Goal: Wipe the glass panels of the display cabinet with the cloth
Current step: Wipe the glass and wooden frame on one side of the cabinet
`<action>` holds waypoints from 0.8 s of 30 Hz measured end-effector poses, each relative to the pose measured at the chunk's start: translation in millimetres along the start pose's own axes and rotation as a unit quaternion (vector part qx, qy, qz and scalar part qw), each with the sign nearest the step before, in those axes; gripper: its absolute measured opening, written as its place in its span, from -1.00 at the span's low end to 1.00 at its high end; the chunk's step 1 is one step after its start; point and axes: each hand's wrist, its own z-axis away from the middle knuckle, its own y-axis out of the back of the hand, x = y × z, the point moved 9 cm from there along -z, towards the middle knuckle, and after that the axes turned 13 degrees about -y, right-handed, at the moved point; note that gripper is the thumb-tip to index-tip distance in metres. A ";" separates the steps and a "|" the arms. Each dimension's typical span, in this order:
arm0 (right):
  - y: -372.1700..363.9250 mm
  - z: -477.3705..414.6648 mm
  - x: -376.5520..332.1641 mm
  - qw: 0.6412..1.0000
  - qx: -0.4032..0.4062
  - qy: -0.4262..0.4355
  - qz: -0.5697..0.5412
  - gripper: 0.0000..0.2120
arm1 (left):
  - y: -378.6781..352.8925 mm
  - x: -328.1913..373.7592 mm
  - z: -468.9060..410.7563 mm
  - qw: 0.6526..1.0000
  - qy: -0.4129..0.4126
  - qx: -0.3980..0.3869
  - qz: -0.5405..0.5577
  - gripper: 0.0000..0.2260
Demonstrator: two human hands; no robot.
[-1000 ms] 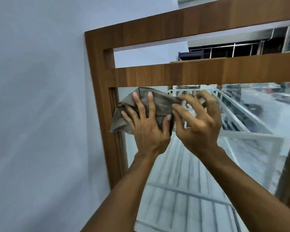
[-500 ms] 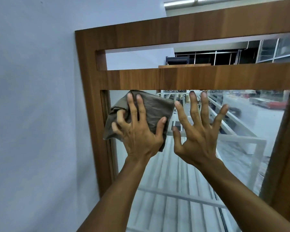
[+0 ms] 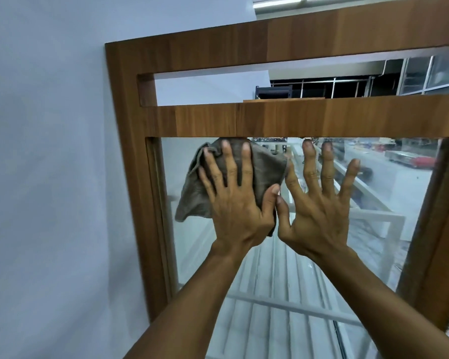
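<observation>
A grey-brown cloth (image 3: pixel 200 193) is pressed flat against the glass panel (image 3: pixel 389 203) near its top left corner, just under the wooden crossbar (image 3: pixel 296 120). My left hand (image 3: pixel 237 200) lies spread on the cloth, fingers pointing up, holding it to the glass. Right beside it, my right hand (image 3: pixel 319 203) rests with fingers spread on the bare glass and holds nothing. The thumbs of both hands nearly touch. Part of the cloth is hidden under my left hand.
The wooden frame (image 3: pixel 130 177) borders the glass on the left, with another upright (image 3: pixel 436 229) on the right. A white wall (image 3: pixel 49 177) stands left of the frame. Above the crossbar is an open slot (image 3: pixel 210 89). Railings and a street show through the glass.
My right hand let go of the cloth and spread flat on the glass. My left hand flattened the cloth against the pane and shifted it slightly right, up under the crossbar.
</observation>
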 end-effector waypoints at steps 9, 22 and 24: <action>-2.5 1.3 0.3 1.000 -0.015 -0.004 0.022 -0.25 | 12.6 -52.2 4.7 0.984 0.171 0.047 -0.006 -0.24; -0.4 2.0 1.2 1.000 -0.011 0.000 0.015 -0.26 | 2.3 -13.6 2.2 0.999 0.052 0.004 0.007 -0.25; -0.2 3.4 3.0 1.000 -0.010 -0.005 0.010 -0.25 | 2.8 -20.0 6.5 0.999 -0.024 -0.009 0.028 -0.27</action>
